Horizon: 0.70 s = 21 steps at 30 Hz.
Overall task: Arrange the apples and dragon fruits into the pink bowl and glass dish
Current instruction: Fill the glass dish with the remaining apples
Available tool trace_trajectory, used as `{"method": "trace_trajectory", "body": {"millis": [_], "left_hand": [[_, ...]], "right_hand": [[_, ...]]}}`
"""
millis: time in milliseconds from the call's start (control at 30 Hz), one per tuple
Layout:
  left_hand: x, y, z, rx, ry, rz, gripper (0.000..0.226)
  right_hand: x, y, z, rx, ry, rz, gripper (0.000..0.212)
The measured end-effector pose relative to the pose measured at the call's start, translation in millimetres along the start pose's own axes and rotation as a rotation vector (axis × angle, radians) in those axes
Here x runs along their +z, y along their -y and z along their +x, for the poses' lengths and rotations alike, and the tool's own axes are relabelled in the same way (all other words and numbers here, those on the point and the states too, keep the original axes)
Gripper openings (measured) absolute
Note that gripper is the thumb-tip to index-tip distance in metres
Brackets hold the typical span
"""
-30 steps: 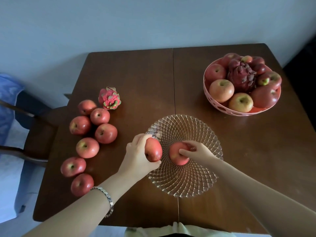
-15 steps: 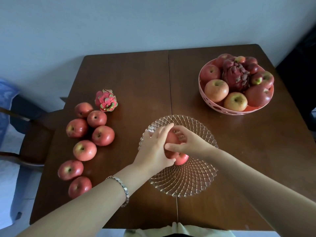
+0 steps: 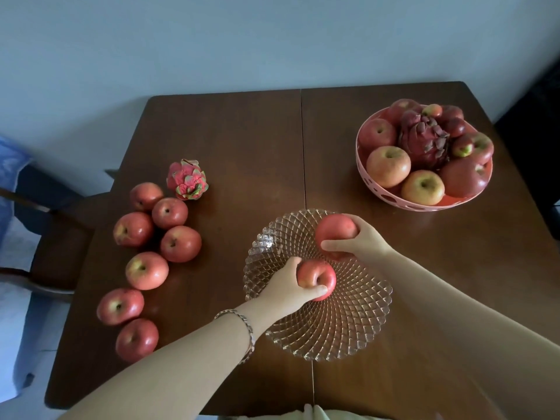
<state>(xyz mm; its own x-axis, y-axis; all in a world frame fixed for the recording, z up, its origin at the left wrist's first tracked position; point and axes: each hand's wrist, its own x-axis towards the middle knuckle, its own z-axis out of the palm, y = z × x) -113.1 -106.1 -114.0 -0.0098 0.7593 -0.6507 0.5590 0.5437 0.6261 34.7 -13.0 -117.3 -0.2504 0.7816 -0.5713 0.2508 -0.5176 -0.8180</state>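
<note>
Big picture first: the brown table carries everything, and the glass dish sits near its front edge, right on the centre seam. The pink bowl by the back right corner is already heaped with apples around a dark dragon fruit.

And there's the change! Half a second ago both hands were bunched together over the middle of the dish, apples nearly touching; now they have split. The right hand has carried its apple to the dish's far rim, fingers wrapped round it. The left hand has dropped back to the dish's left side, closed around the second apple. That reads as spacing the fruit out for a ring rather than a pile, so the dish is only just getting started.

Orientation: the left apple shows its stem dimple facing up and a touch toward the camera, so its core axis stands close to upright. The right apple's dimple is hidden, and whether either apple is resting on the glass yet is hard to call from this angle.

Still waiting along the table's left edge: a row of eight apples, and at its far end the small dragon fruit, scaly tip tilted toward the table's front edge.
</note>
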Motion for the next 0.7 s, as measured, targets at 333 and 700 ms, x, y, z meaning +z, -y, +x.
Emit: {"method": "trace_trajectory", "body": {"millis": [333, 700], "left_hand": [[7, 9, 10, -0.146, -0.024, -0.568, 0.05], [12, 0, 14, -0.219, -0.044, -0.631, 0.052]], "right_hand": [[0, 13, 23, -0.006, 0.042, -0.236, 0.073], [1, 48, 42, -0.196, 0.327, -1.079, 0.061]]}}
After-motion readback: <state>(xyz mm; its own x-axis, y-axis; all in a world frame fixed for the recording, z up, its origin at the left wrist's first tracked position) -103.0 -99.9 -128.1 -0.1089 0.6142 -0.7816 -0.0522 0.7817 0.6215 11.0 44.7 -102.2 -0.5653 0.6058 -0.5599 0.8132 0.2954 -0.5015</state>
